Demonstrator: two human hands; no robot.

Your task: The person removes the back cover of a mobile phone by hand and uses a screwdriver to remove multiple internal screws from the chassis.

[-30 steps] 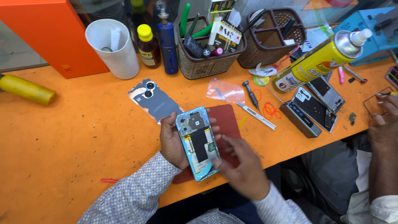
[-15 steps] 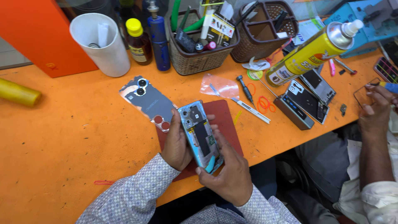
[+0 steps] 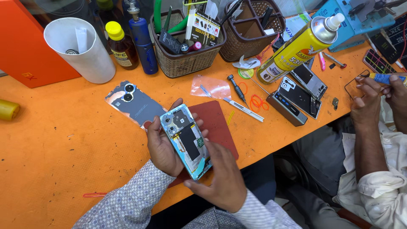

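An opened smartphone (image 3: pixel 185 140) with its back removed and its inner board showing rests in my left hand (image 3: pixel 163 146), which cradles it from the left and beneath. My right hand (image 3: pixel 222 176) grips the phone's lower end, thumb along the bottom edge. The phone hovers over a dark red mat (image 3: pixel 214 125) on the orange table (image 3: pixel 63 152). Its detached grey back cover (image 3: pixel 135 103), with two camera rings, lies just left of the mat.
A black screwdriver (image 3: pixel 237 89), a plastic pouch (image 3: pixel 210 87), a yellow spray can (image 3: pixel 296 48), other phones (image 3: pixel 303 91), wicker tool baskets (image 3: pixel 186 59), bottles (image 3: pixel 121 46) and a white cup (image 3: pixel 82 51) stand behind. Another person's hands (image 3: pixel 373 99) work at the right edge.
The view has shifted slightly; my hands keep the phone over the mat, and my right hand has slid lower along its bottom end. The other person's hands moved further into view at right.
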